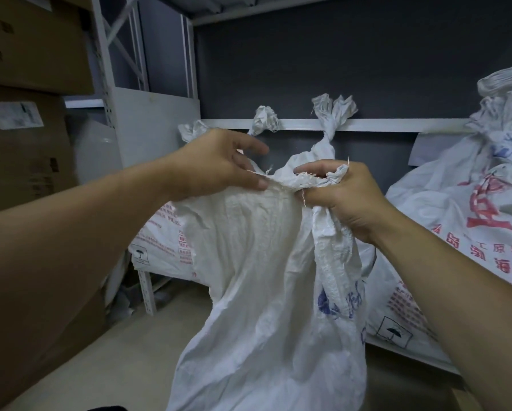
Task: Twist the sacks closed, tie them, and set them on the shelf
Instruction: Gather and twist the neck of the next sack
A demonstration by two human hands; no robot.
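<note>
My right grip (pixel 348 200) is clenched around the bunched, frayed mouth of a white woven sack (pixel 257 262), with a fold of cloth trailing down below the fist. My left grip (pixel 219 166) meets the same rim a little to the left. Its thumb lies on the edge and its fingers spread loosely above and behind. I cannot tell whether it pinches the cloth or only touches it. The rim stretches between the two. The sack hangs in front of me, its mouth not yet twisted, and its body drops towards the pale floor (pixel 124 345). Blue print shows on its right side.

Behind it, tied sacks (pixel 328 137) with knotted tops sit on a low white metal shelf (pixel 397 125) against a dark wall. A larger sack with red lettering (pixel 471 209) stands at the right. Cardboard boxes (pixel 29 54) are stacked at the left.
</note>
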